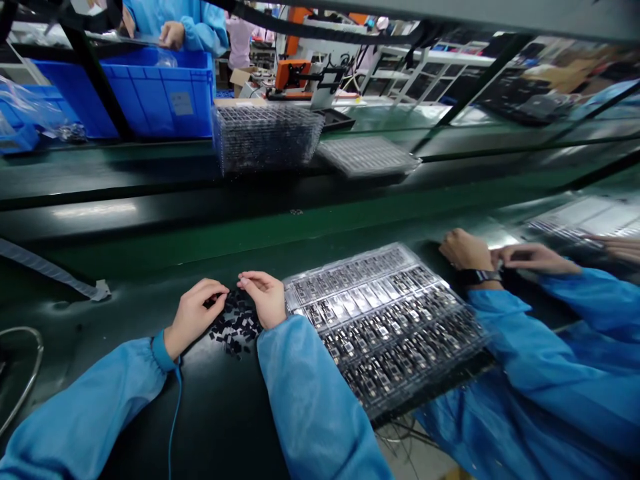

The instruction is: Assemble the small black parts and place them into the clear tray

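Observation:
A loose heap of small black rectangular pieces (237, 327) lies on the dark bench between my hands. My left hand (197, 313) is at the heap's left edge, thumb and forefinger pinched together; whatever sits between them is too small to name. Over the heap's right side, my right hand (265, 297) also pinches, with a tiny pale spot at its fingertips that I cannot make out. Beside my right forearm lies a clear plastic tray (345, 293) with rows of small electronic parts; several pockets in its second row hold no part.
A co-worker's hands (467, 253) work just right of the tray. Stacked clear trays (267, 137), another tray pile (370, 157) and a blue bin (155, 90) stand across the bench. A blue cord (175, 413) hangs from my left cuff.

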`<act>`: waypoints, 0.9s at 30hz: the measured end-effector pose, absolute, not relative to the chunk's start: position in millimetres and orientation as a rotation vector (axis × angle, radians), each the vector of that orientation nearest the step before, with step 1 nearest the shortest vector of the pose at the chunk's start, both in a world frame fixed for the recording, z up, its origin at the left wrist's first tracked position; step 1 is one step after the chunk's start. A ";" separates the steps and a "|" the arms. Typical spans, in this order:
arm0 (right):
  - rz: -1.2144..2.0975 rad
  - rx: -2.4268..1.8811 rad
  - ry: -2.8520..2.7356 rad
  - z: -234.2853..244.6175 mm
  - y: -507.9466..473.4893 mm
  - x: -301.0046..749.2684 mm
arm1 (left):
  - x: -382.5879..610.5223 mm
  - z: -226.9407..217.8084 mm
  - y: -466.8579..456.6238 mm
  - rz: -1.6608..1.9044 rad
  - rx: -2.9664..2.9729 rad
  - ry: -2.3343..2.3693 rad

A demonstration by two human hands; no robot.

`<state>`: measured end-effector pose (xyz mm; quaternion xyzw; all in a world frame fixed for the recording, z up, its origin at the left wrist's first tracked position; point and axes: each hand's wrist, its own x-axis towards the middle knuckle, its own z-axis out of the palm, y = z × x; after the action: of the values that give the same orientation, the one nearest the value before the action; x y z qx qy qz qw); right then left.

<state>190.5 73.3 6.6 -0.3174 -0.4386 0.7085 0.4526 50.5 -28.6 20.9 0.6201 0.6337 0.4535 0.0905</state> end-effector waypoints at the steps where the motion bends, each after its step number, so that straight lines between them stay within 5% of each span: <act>1: 1.746 -0.784 -1.089 6.9 73.2 190.6 | 50.7 21.4 -28.5 1.347 1.845 1.884; 27: 1.772 -0.831 -1.118 5.9 73.6 191.3 | 52.0 25.0 -28.6 1.354 1.851 1.907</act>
<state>191.3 73.6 5.9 -0.3328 -0.4479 0.7101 0.4293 52.0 -28.6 25.0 0.6186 0.6374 0.4526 0.0793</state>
